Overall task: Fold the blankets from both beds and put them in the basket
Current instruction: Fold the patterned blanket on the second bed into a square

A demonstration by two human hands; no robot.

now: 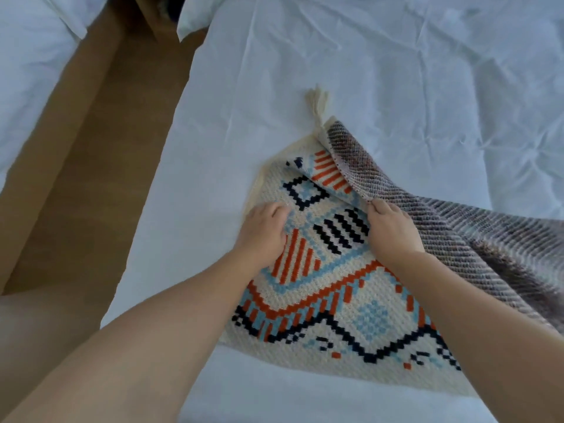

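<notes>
This is a bedroom with two beds. A bed (396, 71) under a creased white sheet fills most of the view, with a pillow (195, 16) at its head. A second bed (27, 56) in the same white linen stands to the left across a strip of brown floor (91, 148). A patterned knitted blanket (335, 300) with a tassel lies on the nearer bed.
</notes>
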